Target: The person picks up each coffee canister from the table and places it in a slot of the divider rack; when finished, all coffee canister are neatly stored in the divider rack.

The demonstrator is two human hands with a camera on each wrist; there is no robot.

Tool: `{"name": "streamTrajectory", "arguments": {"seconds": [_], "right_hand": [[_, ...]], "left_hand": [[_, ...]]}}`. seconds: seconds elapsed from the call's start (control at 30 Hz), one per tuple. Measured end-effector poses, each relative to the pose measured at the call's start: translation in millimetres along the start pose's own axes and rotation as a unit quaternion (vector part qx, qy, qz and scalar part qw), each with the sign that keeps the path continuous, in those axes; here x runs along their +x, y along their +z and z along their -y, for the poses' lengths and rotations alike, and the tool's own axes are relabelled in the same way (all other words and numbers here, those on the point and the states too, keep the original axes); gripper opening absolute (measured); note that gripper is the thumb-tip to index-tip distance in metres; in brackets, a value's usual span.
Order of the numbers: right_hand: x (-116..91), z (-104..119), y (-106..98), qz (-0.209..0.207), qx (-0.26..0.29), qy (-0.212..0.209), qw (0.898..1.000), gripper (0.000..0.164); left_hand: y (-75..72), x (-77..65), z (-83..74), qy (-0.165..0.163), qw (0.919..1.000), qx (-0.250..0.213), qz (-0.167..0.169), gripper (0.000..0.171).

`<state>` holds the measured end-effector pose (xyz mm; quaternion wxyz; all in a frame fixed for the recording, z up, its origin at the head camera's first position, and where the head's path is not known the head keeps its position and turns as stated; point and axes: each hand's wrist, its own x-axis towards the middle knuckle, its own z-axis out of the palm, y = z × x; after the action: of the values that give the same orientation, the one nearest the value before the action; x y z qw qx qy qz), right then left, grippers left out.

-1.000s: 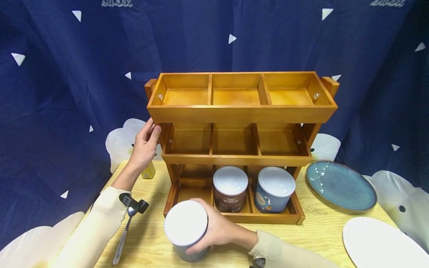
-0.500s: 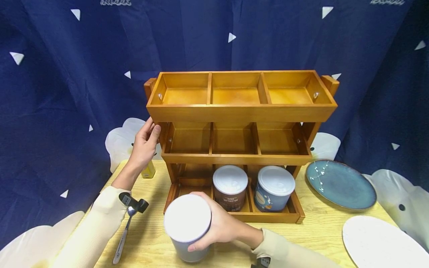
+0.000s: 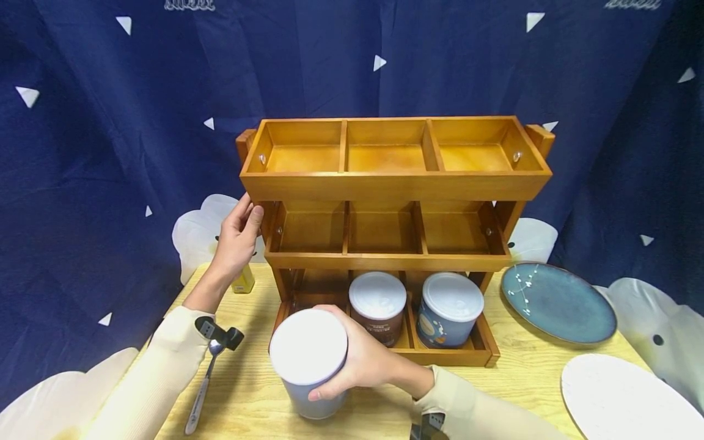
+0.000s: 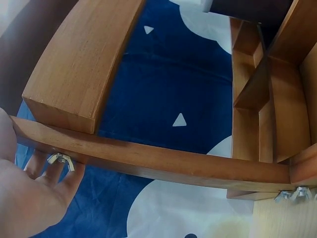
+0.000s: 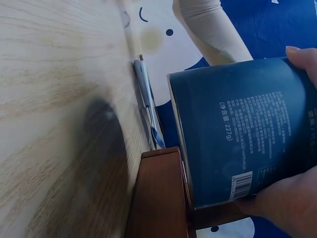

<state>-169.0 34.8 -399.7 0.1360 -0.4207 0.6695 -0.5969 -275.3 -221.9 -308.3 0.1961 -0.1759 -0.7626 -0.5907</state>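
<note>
A three-tier wooden rack (image 3: 396,186) with divided trays stands on the table. My left hand (image 3: 239,235) grips its left side post, and in the left wrist view its fingers (image 4: 69,183) lie by a wing nut. My right hand (image 3: 363,360) holds a blue canister (image 5: 242,129) with a white lid (image 3: 309,346). That canister is off the table, in front of the bottom tray's left compartment; its base is near the tray's front edge in the right wrist view. A brown canister (image 3: 378,308) and another blue canister (image 3: 450,311) sit in the middle and right bottom compartments.
A spoon (image 3: 199,394) lies on the table at the left. Behind the left forearm stands a small yellow box (image 3: 243,281). To the right are a teal plate (image 3: 561,302) and a white plate (image 3: 627,397). A dark blue curtain (image 3: 137,153) hangs behind the rack.
My right hand has raised the canister and brought it slightly nearer the rack. My left hand keeps its grip on the side post, and the other canisters stay in place.
</note>
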Motion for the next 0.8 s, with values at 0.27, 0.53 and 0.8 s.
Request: {"name": "streamTrajectory", "arguments": {"seconds": [0.27, 0.53, 0.8], "right_hand": [[5.9, -7.8, -1.4, -0.022, -0.012, -0.001, 1.0, 0.102], [9.9, -10.4, -1.9, -0.044, -0.011, 0.01, 0.999, 0.1], [15.2, -14.1, -0.9, -0.084, -0.015, 0.039, 0.996, 0.099]], "left_hand": [[-0.4, 0.4, 2.1, 0.007, 1.0, -0.005, 0.001, 0.046], [-0.3, 0.8, 3.5, 0.007, 1.0, -0.007, 0.001, 0.046], [-0.1, 0.7, 2.7, 0.006, 1.0, -0.007, -0.001, 0.047]]}}
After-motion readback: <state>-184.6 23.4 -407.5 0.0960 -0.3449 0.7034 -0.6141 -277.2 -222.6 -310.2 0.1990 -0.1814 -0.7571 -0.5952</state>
